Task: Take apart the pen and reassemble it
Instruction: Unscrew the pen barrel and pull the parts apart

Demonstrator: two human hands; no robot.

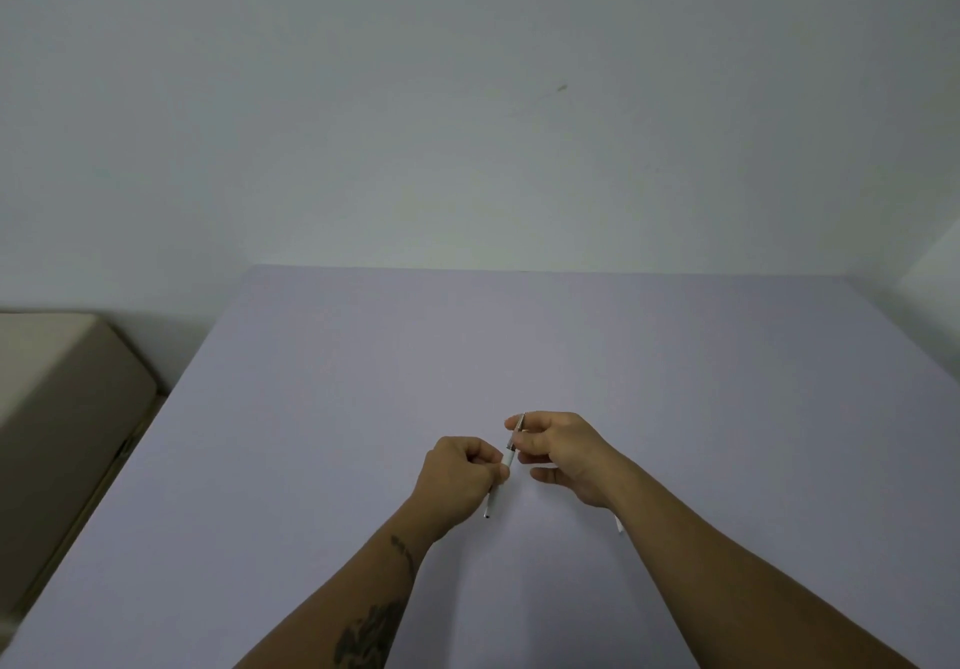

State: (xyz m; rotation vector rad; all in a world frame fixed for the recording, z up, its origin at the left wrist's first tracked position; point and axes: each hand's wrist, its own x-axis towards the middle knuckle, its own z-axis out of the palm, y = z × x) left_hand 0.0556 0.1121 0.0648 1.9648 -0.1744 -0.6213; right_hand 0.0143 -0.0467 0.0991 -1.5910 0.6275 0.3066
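A slim white and silver pen (pixel 508 458) is held tilted above the lavender table (pixel 322 408), its lower tip pointing toward me. My left hand (pixel 460 481) grips the white lower barrel, whose end pokes out below the fist. The silver upper part is pinched by the fingers of my right hand (pixel 563 453), just up and to the right. A small white piece (pixel 620 525) lies on the table beside my right forearm, partly hidden by it.
A beige cushioned seat (pixel 62 408) stands off the table's left edge. A pale wall rises behind the table's far edge.
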